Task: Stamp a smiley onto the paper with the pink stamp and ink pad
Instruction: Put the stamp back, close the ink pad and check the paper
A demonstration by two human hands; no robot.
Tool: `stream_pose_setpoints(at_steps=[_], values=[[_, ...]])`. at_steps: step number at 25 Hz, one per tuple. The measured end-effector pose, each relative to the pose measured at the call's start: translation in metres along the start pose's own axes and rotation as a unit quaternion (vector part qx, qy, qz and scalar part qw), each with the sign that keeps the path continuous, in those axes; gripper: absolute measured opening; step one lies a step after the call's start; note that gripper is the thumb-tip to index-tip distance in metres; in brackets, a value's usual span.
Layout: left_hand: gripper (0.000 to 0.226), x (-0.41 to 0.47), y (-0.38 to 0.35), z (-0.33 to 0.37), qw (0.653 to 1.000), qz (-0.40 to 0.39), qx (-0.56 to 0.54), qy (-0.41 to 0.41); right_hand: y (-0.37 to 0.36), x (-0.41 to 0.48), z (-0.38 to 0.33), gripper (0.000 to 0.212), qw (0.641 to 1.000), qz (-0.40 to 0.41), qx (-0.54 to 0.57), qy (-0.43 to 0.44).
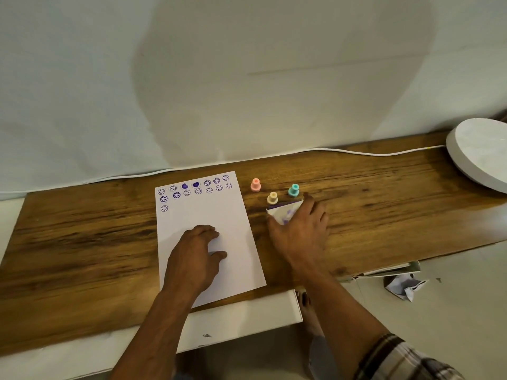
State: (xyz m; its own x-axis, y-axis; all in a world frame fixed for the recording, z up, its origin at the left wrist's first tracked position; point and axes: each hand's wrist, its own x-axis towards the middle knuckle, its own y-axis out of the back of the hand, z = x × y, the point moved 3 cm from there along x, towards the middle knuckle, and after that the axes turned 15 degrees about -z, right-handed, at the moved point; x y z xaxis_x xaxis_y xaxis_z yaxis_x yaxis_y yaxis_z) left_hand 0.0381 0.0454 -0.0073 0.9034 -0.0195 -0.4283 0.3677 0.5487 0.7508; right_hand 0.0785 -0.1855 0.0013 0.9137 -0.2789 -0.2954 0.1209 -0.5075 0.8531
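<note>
A: Nearest the camera?
B: Two bare forearms reaching onto the wooden surface (82, 229), a checked sleeve (406, 360) low on the right arm.

A: Left hand?
B: Left hand (196, 253) flat on the lower half of the paper (236, 215), fingers loosely curled and slightly spread, clamped on nothing, just pressing the sheet down.

A: Right hand?
B: Right hand (300, 229) just beside the paper's right edge, draped over the ink pad (285, 211). Thumb on the near left corner, fingers along the far right side. Gripping or only resting on it: cannot tell. White case, purple smudges showing between thumb and fingers.

A: And the pink stamp?
B: Upright on the surface, pink stamp (255, 185), beyond the right hand and to its left, untouched, apart from both hands, near the paper's top right corner.

A: Other stamps?
B: Yellow stamp (272, 198) just behind the ink pad, teal stamp (293, 190) close to the right fingertips. Both upright.

A: On the paper's far end?
B: Rows of purple smiley prints (208, 187), two solid hearts among them, one lone smiley lower left.

A: Farther still?
B: White cable (356, 152) along the back edge, white round disc (480, 152) at far right, pale wall behind.
</note>
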Motion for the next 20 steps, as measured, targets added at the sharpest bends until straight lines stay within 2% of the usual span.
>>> stream_pose_setpoints(at_steps=[5,11,20], values=[[0.053,0.0005,0.0,-0.0026,1.0,-0.001,-0.002,-0.001,-0.0072,0.0016,-0.0016,0.101,0.999,0.015,-0.029,-0.004],[0.053,0.0019,-0.0007,-0.0033,1.0,0.004,-0.002,-0.004,-0.005,0.0031,-0.0016,0.099,1.0,0.023,-0.008,-0.007],[0.052,0.0027,0.0008,-0.0034,1.0,0.01,0.002,-0.01,-0.009,0.0075,0.0042,0.101,0.999,-0.008,-0.041,-0.018]])
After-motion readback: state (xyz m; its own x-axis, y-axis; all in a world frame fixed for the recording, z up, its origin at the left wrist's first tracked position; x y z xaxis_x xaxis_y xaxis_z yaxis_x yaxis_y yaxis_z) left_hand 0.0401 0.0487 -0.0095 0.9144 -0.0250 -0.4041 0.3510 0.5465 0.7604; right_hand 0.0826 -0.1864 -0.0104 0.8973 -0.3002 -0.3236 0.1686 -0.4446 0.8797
